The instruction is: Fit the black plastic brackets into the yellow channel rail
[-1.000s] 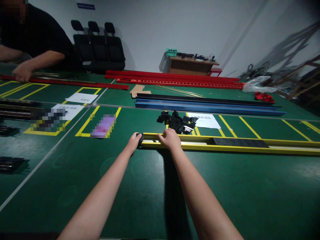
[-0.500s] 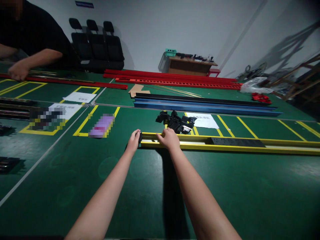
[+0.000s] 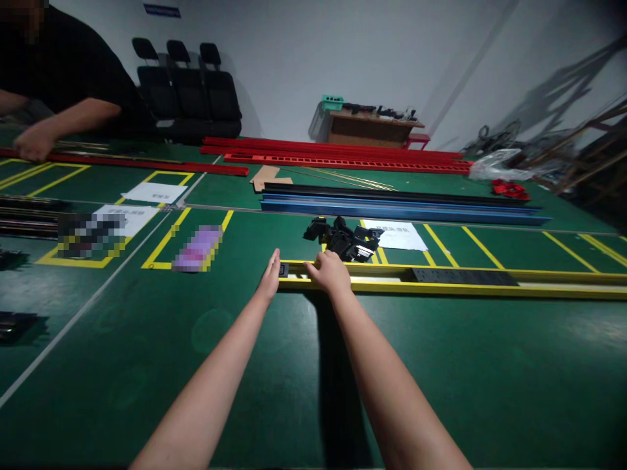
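Yellow rail (image 3: 441,288): lies lengthwise on the green table (image 3: 465,372), channel side up, near end ahead of the wearer, far end running out of view at the right. Small black end piece (image 3: 283,269) sits at its left end, between the channel walls. Long black strip (image 3: 465,277) lies in the channel farther right.

Left hand (image 3: 269,281): palm upright at that end, fingers straight and together, released, nothing grasped. Right hand (image 3: 333,271): laid across the channel just right of the end piece, grasping the rail, fingers bent over the far wall, thumb pointing left.

Step in hand, by my judgement: seating the end piece with the flat palm while the right hand braces the rail. How fully it is seated I can't tell; palm and low light hide the joint. A next push would call for square pressure along the rail and a firm counter-hold on the right.

Outward: pile of loose black parts (image 3: 343,240) just beyond the right hand; white printed sheet (image 3: 399,236) beside it; blue rail (image 3: 392,210) behind; red rails (image 3: 343,150) farther back. Far left, a co-worker's hand (image 3: 35,142) at another red length.
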Tool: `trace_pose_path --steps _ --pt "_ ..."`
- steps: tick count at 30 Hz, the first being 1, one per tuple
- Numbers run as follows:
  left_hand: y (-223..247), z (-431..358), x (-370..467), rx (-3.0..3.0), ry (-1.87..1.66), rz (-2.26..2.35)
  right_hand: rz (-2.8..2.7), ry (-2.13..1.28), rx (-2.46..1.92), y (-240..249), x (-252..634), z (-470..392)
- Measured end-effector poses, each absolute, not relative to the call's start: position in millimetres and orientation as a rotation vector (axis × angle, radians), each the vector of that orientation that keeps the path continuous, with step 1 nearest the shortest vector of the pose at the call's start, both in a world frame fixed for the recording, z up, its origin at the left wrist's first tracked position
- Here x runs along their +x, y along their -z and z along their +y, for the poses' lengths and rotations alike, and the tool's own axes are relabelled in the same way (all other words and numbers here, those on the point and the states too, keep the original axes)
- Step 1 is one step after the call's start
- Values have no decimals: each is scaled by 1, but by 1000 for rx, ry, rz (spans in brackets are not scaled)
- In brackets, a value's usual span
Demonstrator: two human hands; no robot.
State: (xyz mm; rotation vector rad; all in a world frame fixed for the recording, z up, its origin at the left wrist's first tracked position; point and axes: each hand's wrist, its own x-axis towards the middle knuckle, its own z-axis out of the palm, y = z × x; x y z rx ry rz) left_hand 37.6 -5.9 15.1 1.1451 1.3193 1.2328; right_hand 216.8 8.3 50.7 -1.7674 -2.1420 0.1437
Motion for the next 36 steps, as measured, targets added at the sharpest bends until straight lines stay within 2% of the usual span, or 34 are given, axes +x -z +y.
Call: trace_pose_path --steps 10,14,19,24,36 --pt "3 -20 38 1424 -1394 1454 -1776 -317 -1461 -50 236 15" --pt "2 -38 39 1542 -1340 1556 -1477 -425 -1582 -53 279 10" --pt "-4 -56 44 1596 -1273 1671 -1774 -220 -1927 -53 321 -6" --pt "-9 -56 47 1516 -1205 1794 -2009 4 -2147 -51 312 -11" --pt "1 -48 43 1583 -1282 1708 -2038 29 -2165 -47 307 -12"
